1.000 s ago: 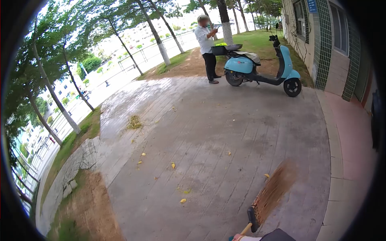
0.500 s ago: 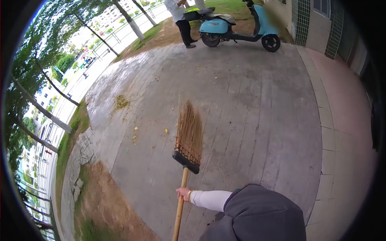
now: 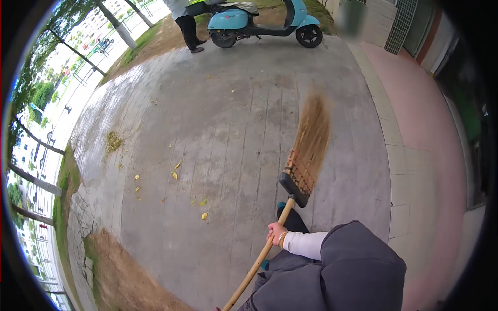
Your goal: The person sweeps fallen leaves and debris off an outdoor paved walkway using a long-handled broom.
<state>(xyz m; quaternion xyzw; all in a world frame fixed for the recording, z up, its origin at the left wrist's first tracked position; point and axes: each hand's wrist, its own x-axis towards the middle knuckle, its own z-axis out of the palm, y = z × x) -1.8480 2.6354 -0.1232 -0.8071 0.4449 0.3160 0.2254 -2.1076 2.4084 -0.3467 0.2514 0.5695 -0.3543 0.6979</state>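
Observation:
My right hand (image 3: 277, 233) is wrapped round the wooden handle of a broom (image 3: 298, 189), a short way behind its head. The bristles point away from me, up and to the right, and their tips are blurred. A black block joins them to the handle. At the bottom edge, only a sliver of my left hand (image 3: 217, 309) shows beside the handle; its fingers are hidden. Yellow leaves (image 3: 204, 216) lie scattered on the paving (image 3: 233, 160), left of the broom. A small leaf pile (image 3: 113, 141) sits farther left.
A light-blue scooter (image 3: 264, 26) stands at the far edge, with another person (image 3: 188, 26) beside it. Bare soil (image 3: 124, 274) borders the paving at lower left. A pink walkway (image 3: 430, 124) runs along the building on the right. Trees (image 3: 115, 25) line the left.
The broom has swung to the right with my right hand, its bristles now angled up and right. My view has shifted too, and more leaves show near the middle. One of my feet has come into sight.

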